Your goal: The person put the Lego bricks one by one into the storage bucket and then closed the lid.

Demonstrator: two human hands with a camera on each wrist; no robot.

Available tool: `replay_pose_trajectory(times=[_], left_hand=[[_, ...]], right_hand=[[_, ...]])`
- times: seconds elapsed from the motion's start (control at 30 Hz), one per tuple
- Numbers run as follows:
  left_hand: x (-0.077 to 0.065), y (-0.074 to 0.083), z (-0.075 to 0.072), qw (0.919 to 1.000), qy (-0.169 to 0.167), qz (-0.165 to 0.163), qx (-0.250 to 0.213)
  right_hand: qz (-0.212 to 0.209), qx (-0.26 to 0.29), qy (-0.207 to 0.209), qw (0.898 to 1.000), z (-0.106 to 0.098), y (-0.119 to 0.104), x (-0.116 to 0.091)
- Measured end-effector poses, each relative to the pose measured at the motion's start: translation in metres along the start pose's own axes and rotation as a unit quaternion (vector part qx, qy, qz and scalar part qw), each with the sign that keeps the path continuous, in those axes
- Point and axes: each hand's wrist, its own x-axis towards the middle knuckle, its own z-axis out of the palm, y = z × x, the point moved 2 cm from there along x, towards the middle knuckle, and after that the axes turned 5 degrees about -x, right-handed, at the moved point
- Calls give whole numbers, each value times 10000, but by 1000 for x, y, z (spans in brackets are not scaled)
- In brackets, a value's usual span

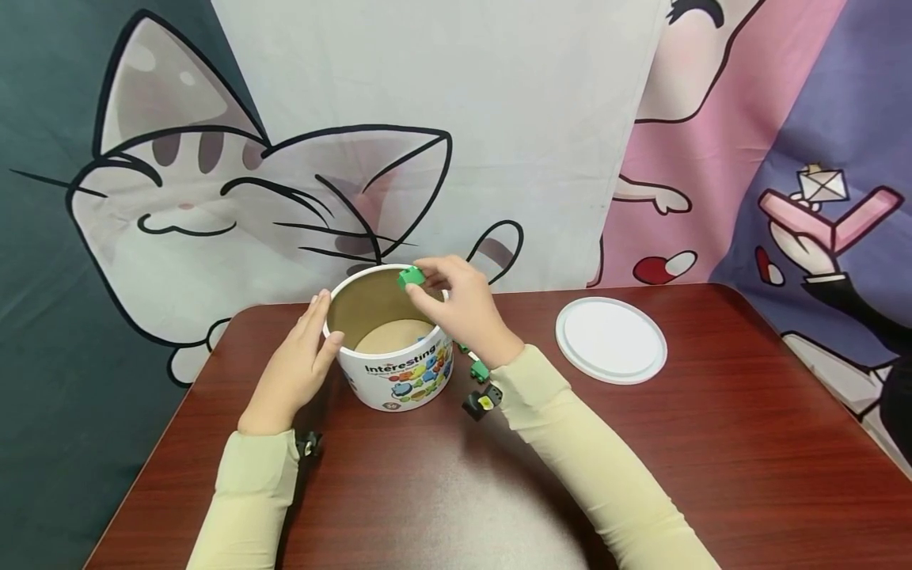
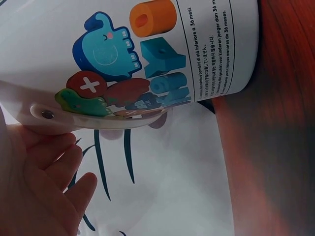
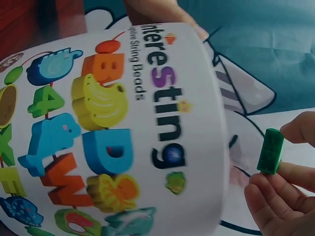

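Observation:
A white round tub (image 1: 399,380), printed with "Interesting" and pictures of colourful string beads, stands upright with its top uncovered. My left hand (image 1: 294,372) rests against the tub's left side and rim, fingers fairly straight; the left wrist view shows those fingers (image 2: 66,160) beside the rim. Over the tub's far right rim, my right hand (image 1: 466,305) pinches a small green bead (image 1: 411,275) between thumb and fingertips. That green bead (image 3: 270,151) looks like a block in the right wrist view. A bit of blue shows inside the tub, mostly hidden by the near wall.
A round white lid (image 1: 611,340) lies on the brown table (image 1: 399,491) to the right. Another green piece (image 1: 479,371) lies beside the tub, partly behind my right wrist. Cloths with cartoon prints (image 1: 541,142) hang behind the table.

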Motion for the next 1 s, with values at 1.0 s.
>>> replay_pose_trajectory(times=[1.0], left_hand=[[0,4,0,10000,-18,-81,-50]], right_hand=[[507,-1371,-1296,9807,36,14,5]])
